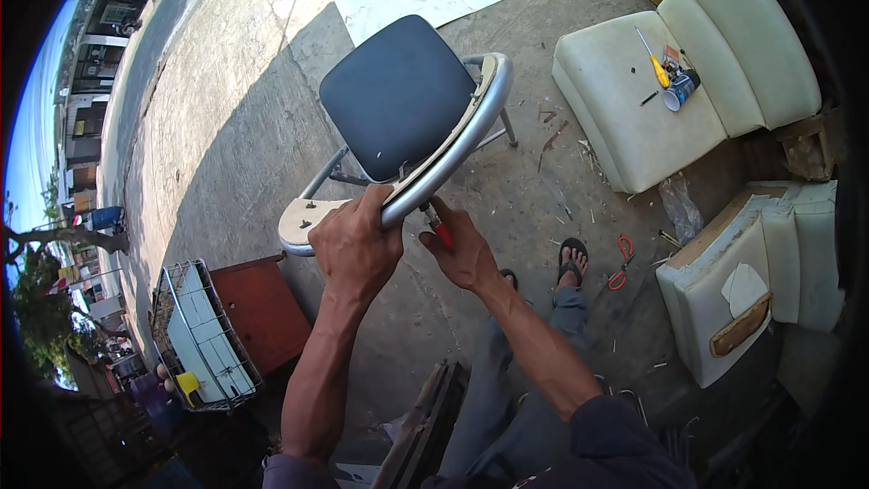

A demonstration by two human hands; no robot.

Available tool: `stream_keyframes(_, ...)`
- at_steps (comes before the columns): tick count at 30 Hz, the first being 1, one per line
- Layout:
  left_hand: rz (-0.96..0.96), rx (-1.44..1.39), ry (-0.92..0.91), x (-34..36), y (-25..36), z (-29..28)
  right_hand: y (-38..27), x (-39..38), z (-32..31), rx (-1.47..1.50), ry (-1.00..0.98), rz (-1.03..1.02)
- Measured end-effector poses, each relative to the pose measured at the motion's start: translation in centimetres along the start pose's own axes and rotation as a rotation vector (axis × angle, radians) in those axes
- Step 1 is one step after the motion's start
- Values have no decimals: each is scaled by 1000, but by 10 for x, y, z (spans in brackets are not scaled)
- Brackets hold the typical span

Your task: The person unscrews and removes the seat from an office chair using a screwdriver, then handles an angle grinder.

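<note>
A metal chair with a dark padded seat (398, 95) stands in front of me, its curved silver tube (453, 156) at the top of the backrest turned toward me. Along the inside of that tube runs a pale backrest panel (308, 214) with small dark fittings on it. My left hand (356, 240) is closed over the tube and panel at the middle. Just right of it, my right hand (462, 249) grips a red-handled tool (442, 232), its metal end up against the tube's outer side. The tool's exact kind is partly hidden by my fingers.
Red-handled scissors (622, 263) lie on the concrete by my foot. At right, a cream padded seat (625, 81) carries a yellow screwdriver (659, 71) and a blue cup (681, 91). Another worn cream seat (715, 308) lies nearer. At left is a wire basket (204, 335).
</note>
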State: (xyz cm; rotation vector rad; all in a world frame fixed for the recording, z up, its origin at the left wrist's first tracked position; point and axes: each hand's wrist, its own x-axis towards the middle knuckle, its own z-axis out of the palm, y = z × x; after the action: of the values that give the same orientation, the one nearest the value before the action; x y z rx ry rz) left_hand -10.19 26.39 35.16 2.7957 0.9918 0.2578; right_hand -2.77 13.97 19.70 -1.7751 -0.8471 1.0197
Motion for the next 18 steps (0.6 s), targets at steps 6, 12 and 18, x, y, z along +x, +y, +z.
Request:
stream_keyframes(6,-9,-17,-2,4,-6,0,-7,7,6,-88,21,101)
stream_keyframes(12,-23,6,-26,18,-12,-4,-17,13,20,-217,218,70)
stream_keyframes(18,-10,-13,4,28,-13,-4,-34,31,16,111,175,47)
